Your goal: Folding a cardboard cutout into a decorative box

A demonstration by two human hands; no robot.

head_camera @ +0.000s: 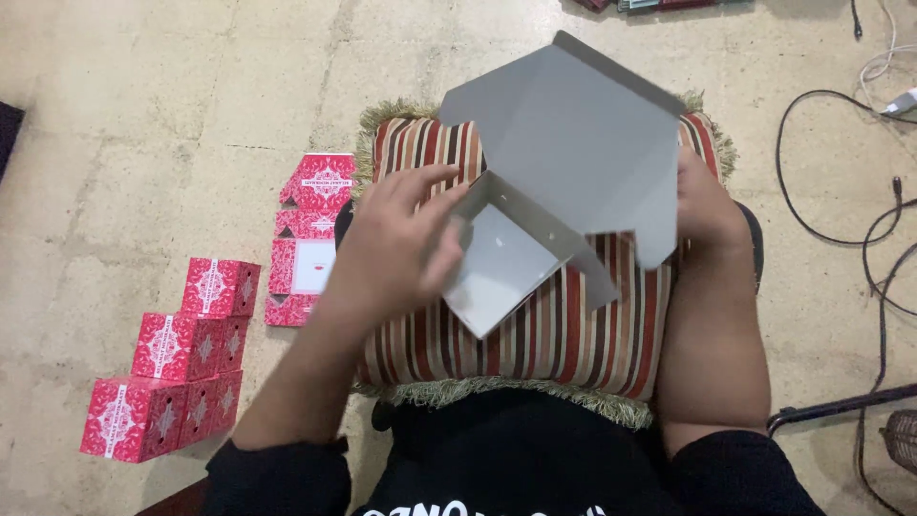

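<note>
A grey cardboard box blank, partly folded with its plain inner side up, is held over a striped cushion on my lap. My left hand presses on the blank's lower left flap, fingers spread over its edge. My right hand grips the blank's right side, partly hidden behind the raised panel.
A stack of flat red-and-white patterned box blanks lies on the stone floor left of the cushion. Several folded red boxes stand further left. Black cables run across the floor on the right, by a dark metal bar.
</note>
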